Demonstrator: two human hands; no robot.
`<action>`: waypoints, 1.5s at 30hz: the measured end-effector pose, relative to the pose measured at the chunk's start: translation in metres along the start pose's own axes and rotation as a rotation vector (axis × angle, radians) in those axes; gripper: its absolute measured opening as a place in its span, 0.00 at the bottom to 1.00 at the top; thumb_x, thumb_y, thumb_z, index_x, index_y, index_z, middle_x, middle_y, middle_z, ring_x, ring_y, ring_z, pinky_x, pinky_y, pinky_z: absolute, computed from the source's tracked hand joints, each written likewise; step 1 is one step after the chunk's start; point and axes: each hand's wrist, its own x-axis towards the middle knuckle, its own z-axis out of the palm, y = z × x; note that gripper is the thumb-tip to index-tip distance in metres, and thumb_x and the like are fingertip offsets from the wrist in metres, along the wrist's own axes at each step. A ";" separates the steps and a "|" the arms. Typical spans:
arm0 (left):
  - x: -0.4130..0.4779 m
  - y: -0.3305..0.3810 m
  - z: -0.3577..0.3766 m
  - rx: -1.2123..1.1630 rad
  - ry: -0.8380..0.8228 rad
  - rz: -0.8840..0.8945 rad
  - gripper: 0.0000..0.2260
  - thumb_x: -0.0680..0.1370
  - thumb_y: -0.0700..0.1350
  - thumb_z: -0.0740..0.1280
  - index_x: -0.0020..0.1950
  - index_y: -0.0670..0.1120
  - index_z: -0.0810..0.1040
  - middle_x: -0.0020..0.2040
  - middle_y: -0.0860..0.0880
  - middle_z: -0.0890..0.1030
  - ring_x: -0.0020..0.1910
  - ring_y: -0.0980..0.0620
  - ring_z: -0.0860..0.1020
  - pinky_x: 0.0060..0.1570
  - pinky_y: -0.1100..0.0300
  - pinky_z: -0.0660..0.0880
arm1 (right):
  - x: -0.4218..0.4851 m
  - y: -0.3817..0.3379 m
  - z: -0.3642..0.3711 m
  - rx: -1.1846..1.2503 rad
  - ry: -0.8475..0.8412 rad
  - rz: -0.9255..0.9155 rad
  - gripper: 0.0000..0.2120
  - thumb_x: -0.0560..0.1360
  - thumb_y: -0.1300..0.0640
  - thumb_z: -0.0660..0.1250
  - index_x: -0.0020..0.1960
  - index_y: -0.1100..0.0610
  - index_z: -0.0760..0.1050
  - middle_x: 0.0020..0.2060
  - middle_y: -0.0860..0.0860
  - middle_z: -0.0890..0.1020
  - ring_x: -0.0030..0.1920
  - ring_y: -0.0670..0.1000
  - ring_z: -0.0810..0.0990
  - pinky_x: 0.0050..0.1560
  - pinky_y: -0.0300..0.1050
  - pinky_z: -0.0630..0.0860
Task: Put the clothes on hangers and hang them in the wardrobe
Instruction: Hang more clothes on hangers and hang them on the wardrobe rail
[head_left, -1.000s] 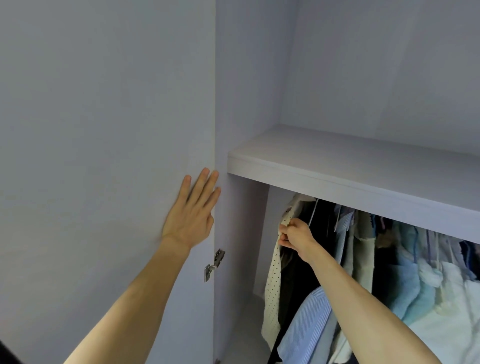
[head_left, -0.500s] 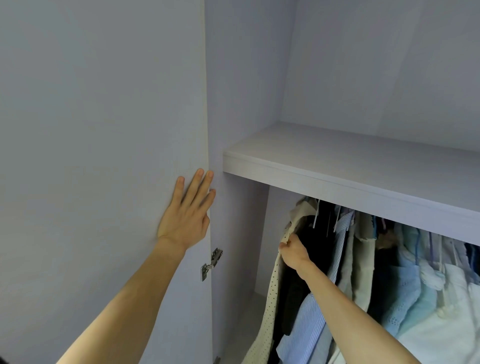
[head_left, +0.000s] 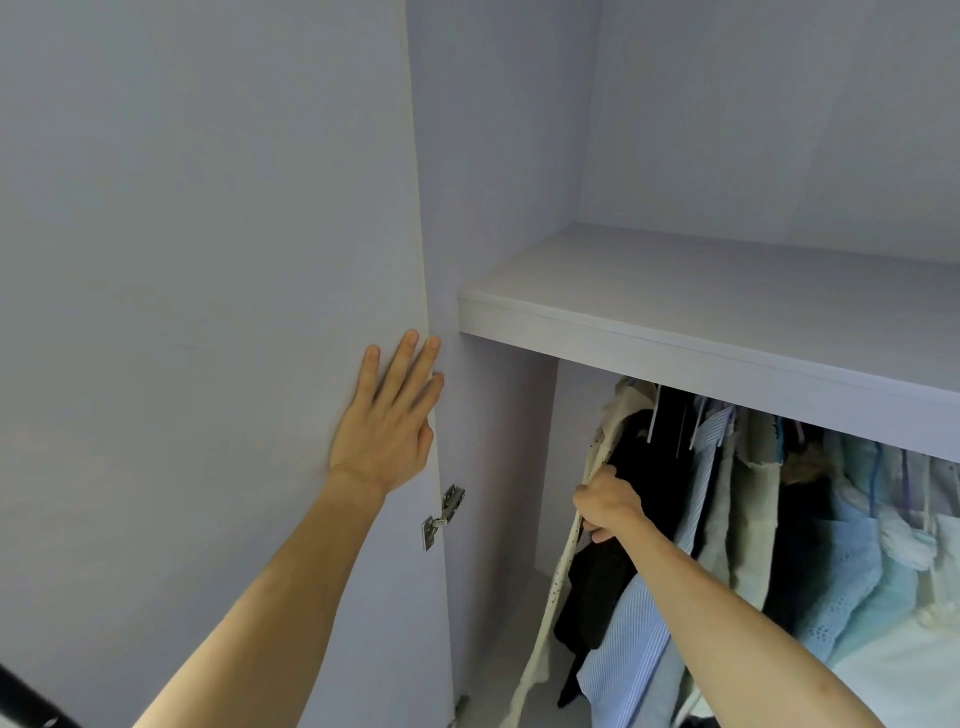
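A person's left hand (head_left: 387, 415) lies flat against the inside of the open wardrobe door (head_left: 208, 312), fingers straight and close together, their tips at the door's hinged edge. A metal hinge (head_left: 441, 514) sits just below the wrist.

Further in, the right hand (head_left: 608, 501) is curled tight around the front edge of a cream dotted garment (head_left: 605, 431), the leftmost piece in the hanging space. The two hands are well apart, one on the door and one on cloth.

The garment hangs full length from somewhere under the shelf (head_left: 727, 322). Its hanger hook and the rail are hidden behind the shelf's front edge, so it cannot be told whether it is properly seated. By the look of it, this piece is at or very near its place, and the hand seems to be settling or straightening it rather than carrying it.

Beside it, the compartment is packed. A black garment (head_left: 597, 587) touches the cream one, then comes a blue striped shirt (head_left: 628, 639), then pale green and cream pieces, then a run of light blue clothes (head_left: 852, 571) out to the right edge. Thin hanger wires (head_left: 670, 421) show at the top of the row.

The shelf above holds nothing in the part that shows. No loose clothes or spare hangers are in view, so how many pieces remain to be hung cannot be judged.
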 end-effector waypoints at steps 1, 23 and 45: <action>0.000 0.001 0.002 0.005 0.002 -0.002 0.27 0.82 0.53 0.48 0.82 0.50 0.55 0.80 0.41 0.35 0.79 0.38 0.35 0.71 0.34 0.27 | 0.001 0.001 0.000 -0.001 -0.006 0.004 0.20 0.81 0.57 0.59 0.70 0.63 0.61 0.49 0.59 0.79 0.40 0.55 0.84 0.36 0.48 0.84; -0.144 0.047 -0.007 -0.826 -0.284 -0.263 0.26 0.77 0.57 0.51 0.73 0.56 0.72 0.68 0.51 0.77 0.72 0.47 0.70 0.76 0.47 0.56 | -0.162 0.032 -0.018 -0.067 0.014 -0.596 0.12 0.81 0.45 0.62 0.63 0.41 0.76 0.61 0.41 0.80 0.63 0.43 0.75 0.65 0.41 0.72; -0.763 0.005 -0.321 -0.374 -1.001 -1.654 0.20 0.80 0.54 0.57 0.73 0.57 0.71 0.70 0.55 0.74 0.69 0.51 0.71 0.66 0.54 0.68 | -0.557 0.038 0.297 -0.504 -0.764 -1.707 0.13 0.80 0.45 0.62 0.63 0.43 0.79 0.68 0.44 0.76 0.74 0.50 0.67 0.73 0.53 0.66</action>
